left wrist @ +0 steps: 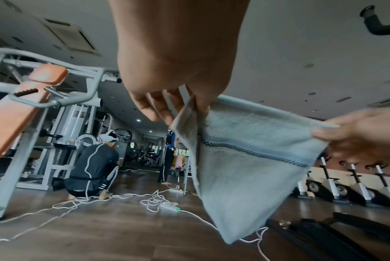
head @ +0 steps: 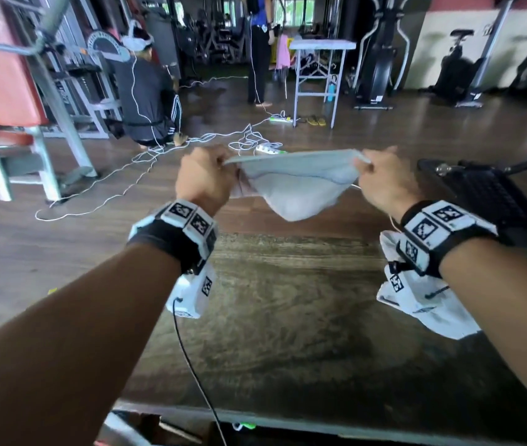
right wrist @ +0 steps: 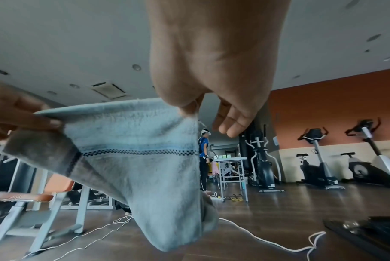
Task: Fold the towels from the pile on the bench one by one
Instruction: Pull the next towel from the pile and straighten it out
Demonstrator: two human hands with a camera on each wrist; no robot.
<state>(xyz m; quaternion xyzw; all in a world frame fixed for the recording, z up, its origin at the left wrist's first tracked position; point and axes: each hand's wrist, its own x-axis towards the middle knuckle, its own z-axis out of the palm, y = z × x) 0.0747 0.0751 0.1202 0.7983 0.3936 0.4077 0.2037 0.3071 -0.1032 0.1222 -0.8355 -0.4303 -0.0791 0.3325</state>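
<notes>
At the left of the head view, an orange-padded gym machine [head: 8, 69] stands on the wooden floor, with white cables [head: 146, 162] trailing toward mid-frame. Moving right, your left hand [head: 205, 180] pinches one top corner of the towel [head: 297, 185], its fingers [left wrist: 158, 109] curled around the hem. The towel hangs in the air at the centre of the frame, above the far edge of the dark worktop [head: 287, 300] and not touching it. It is pale grey-blue terry, soft and fuzzy, with a dark checked woven stripe across it; it sags into a limp pouch, a second layer showing behind the front face. Further right, your right hand [head: 381, 185] grips the opposite top corner between thumb and forefinger. You appear to be mid-fold on one towel, holding it out by its top edge. Next, I'd judge, you should even up the corners, then lower it flat onto the worktop to crease it. The pile is not clearly in view.
</notes>
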